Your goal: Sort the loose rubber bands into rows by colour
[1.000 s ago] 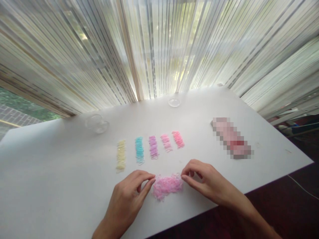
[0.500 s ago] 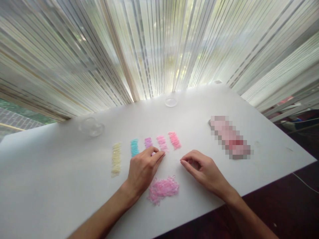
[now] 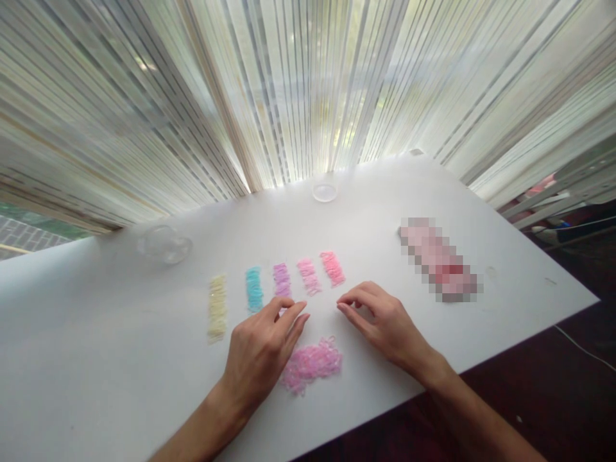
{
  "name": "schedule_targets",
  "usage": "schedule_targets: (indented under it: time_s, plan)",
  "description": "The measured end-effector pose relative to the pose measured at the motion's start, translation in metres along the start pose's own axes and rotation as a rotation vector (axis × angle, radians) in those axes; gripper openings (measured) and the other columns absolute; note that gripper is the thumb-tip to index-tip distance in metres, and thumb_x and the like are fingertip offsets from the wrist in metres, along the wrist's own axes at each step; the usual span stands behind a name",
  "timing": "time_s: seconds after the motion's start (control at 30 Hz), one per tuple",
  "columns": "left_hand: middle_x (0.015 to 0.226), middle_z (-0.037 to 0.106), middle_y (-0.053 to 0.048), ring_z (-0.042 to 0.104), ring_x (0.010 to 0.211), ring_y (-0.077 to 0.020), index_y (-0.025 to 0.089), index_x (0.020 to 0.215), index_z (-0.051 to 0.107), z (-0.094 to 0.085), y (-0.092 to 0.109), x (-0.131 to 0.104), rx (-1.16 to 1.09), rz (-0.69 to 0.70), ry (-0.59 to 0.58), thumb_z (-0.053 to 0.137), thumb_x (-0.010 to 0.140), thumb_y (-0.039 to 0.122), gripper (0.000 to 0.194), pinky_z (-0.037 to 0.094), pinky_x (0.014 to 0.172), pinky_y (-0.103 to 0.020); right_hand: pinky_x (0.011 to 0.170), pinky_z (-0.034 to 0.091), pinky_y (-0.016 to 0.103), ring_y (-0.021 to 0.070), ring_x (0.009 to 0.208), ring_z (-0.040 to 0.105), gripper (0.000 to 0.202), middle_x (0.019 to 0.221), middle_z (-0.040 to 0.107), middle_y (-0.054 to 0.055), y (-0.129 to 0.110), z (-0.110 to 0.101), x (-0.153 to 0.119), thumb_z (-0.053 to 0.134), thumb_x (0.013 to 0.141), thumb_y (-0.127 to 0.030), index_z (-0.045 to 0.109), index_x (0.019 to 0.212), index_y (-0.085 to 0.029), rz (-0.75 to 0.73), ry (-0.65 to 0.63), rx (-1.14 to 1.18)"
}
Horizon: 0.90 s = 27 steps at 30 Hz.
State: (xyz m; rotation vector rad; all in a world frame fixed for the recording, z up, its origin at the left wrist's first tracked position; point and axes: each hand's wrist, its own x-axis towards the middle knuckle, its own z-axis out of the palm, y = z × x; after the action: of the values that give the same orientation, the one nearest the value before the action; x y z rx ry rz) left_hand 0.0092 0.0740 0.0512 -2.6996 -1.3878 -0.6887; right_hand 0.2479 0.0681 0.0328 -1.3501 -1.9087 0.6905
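Small stranded pieces lie sorted by colour in upright strips: yellow (image 3: 217, 309), blue (image 3: 254, 289), purple (image 3: 282, 280), light pink (image 3: 308, 276) and coral pink (image 3: 332, 268). Nearer the front edge is a loose pinkish-purple pile (image 3: 315, 364). My left hand (image 3: 262, 343) hovers between the purple strip and the pile, its thumb and forefinger apart with nothing visible between them. To the right, my right hand (image 3: 380, 321) has thumb and forefinger tips close together below the coral strip; whatever they hold, if anything, is too small to see.
Clear round containers stand at the back left (image 3: 166, 245) and back centre (image 3: 325, 192) of the white table (image 3: 106, 333). A blurred-out pink object (image 3: 437, 260) lies on the right. Striped curtains (image 3: 308, 83) hang along the far edge.
The thumb and forefinger of my left hand have parted, and that hand has drawn back from the light pink strip. My right hand has shifted slightly left. The view has moved a little.
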Motion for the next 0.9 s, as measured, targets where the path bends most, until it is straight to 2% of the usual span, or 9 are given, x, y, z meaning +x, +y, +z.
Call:
schedule_targets:
  time_s: [0.13,0.3,0.5,0.57,0.67,0.77,0.9]
  plan:
    - [0.094,0.074,-0.003,0.072,0.068,-0.0134,0.019,0.109,0.073,-0.007,0.007,-0.019,-0.086,-0.018,0.001,0.048,0.107,0.027,0.026,0.055,0.061,-0.023,0.083,0.056,0.038,0.0224,0.091,0.064,0.014,0.095,0.071,0.007,-0.002,0.009,0.018,0.057,0.102,-0.02,0.07,0.1,-0.023,-0.141,0.0,-0.135]
    - [0.092,0.073,-0.002,0.073,0.07,-0.0129,0.02,0.108,0.072,-0.014,0.014,-0.047,-0.191,-0.091,0.003,0.048,0.107,0.027,0.025,0.057,0.064,-0.022,0.082,0.055,0.039,0.0238,0.09,0.061,0.014,0.093,0.069,0.008,-0.001,0.019,0.037,0.058,0.101,-0.018,0.071,0.099,-0.021,-0.18,-0.045,-0.292]
    - [0.089,0.073,-0.001,0.074,0.071,-0.0123,0.022,0.105,0.073,-0.017,0.012,-0.071,-0.231,-0.217,0.027,0.047,0.107,0.029,0.027,0.058,0.066,-0.02,0.082,0.058,0.043,0.025,0.091,0.064,0.019,0.097,0.071,0.01,-0.006,0.011,0.019,0.054,0.103,-0.021,0.072,0.105,-0.021,-0.15,0.02,-0.253]
    - [0.088,0.073,-0.001,0.073,0.069,-0.0121,0.022,0.104,0.073,-0.016,0.011,-0.074,-0.229,-0.254,0.019,0.046,0.107,0.03,0.028,0.057,0.062,-0.02,0.08,0.058,0.041,0.024,0.089,0.064,0.017,0.095,0.07,0.009,-0.008,0.005,0.007,0.055,0.102,-0.02,0.072,0.104,-0.022,-0.145,-0.03,-0.209]
    - [0.089,0.073,-0.001,0.072,0.066,-0.0117,0.023,0.104,0.074,-0.013,0.011,-0.076,-0.231,-0.282,-0.002,0.047,0.106,0.032,0.028,0.055,0.056,-0.02,0.079,0.058,0.037,0.0222,0.089,0.065,0.016,0.093,0.069,0.007,-0.012,-0.003,-0.007,0.057,0.1,-0.017,0.071,0.104,-0.023,-0.151,-0.188,-0.15]
    - [0.09,0.073,0.0,0.072,0.066,-0.012,0.023,0.105,0.074,-0.009,0.013,-0.075,-0.248,-0.297,-0.008,0.049,0.106,0.033,0.027,0.055,0.058,-0.021,0.08,0.057,0.034,0.0206,0.091,0.065,0.017,0.096,0.068,0.006,-0.015,-0.007,-0.014,0.059,0.097,-0.013,0.071,0.104,-0.023,-0.123,-0.316,-0.125]
    - [0.089,0.074,0.0,0.071,0.065,-0.012,0.023,0.104,0.075,-0.007,0.016,-0.072,-0.259,-0.326,0.018,0.051,0.105,0.034,0.026,0.053,0.057,-0.022,0.079,0.055,0.032,0.0199,0.091,0.063,0.014,0.095,0.066,0.005,-0.015,-0.004,-0.015,0.062,0.096,-0.012,0.07,0.099,-0.022,-0.125,-0.372,-0.139]
